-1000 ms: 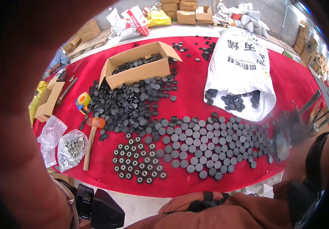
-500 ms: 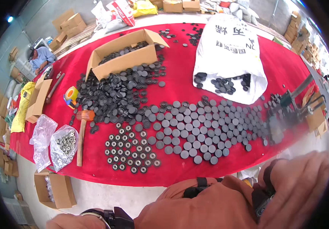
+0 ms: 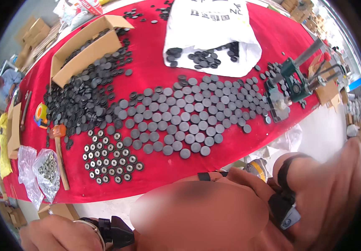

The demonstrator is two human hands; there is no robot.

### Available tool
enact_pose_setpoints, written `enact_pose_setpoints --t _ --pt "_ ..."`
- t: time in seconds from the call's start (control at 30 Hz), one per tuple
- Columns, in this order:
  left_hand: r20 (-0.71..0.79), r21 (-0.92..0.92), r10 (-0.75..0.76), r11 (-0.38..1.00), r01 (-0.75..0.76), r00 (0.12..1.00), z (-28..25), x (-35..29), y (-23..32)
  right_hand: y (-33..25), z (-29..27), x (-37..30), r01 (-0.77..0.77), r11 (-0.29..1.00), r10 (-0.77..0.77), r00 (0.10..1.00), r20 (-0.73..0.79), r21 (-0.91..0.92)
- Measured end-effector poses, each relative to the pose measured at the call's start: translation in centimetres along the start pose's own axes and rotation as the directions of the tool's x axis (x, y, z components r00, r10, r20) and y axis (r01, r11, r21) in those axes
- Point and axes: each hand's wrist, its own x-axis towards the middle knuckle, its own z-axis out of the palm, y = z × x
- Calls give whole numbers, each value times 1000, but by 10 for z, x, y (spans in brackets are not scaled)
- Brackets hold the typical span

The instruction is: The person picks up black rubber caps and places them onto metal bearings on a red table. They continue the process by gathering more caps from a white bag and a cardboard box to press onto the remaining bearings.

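At the lower left edge my left hand (image 3: 57, 234) is partly in view, away from the table, with a black device strapped at its wrist; its fingers are cut off or hidden. My right hand (image 3: 344, 180) is smeared by motion at the lower right, off the table's near edge, and whether it holds anything does not show. Closest to it on the table stands a dark green hand press (image 3: 291, 77) with a long lever. Many flat black round caps (image 3: 184, 125) spread across the middle. Several caps with metal rings (image 3: 111, 157) lie in a group left of them.
A red cloth (image 3: 147, 184) covers the table. At the back are an open cardboard box (image 3: 90, 52) beside heaped caps and a white sack (image 3: 212, 33) spilling caps. On the left lie a mallet (image 3: 61, 154), a tape measure (image 3: 41, 115) and a bag of metal rings (image 3: 48, 171). A person (image 3: 9, 81) sits far left.
The view has turned, so the table's things sit farther left and higher. The press shows more sharply now. My left hand appears farther left; my right hand stays blurred at the right.
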Motion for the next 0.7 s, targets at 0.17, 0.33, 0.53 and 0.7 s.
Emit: enact_pose_setpoints --t 0.17,0.33,0.53,0.7 --pt "361 -168 -64 977 133 930 -16 44 -59 16 -20 31 112 991 -119 988 101 69" --pt "-523 210 -436 767 606 733 13 43 -183 63 -89 95 -113 994 113 991 77 -11" --pt "-611 298 -589 449 843 530 -61 37 -373 249 -169 200 -206 788 220 974 -47 -580" --pt "-596 655 -547 92 750 588 -123 49 -445 316 -160 277 -161 520 361 931 45 -839"
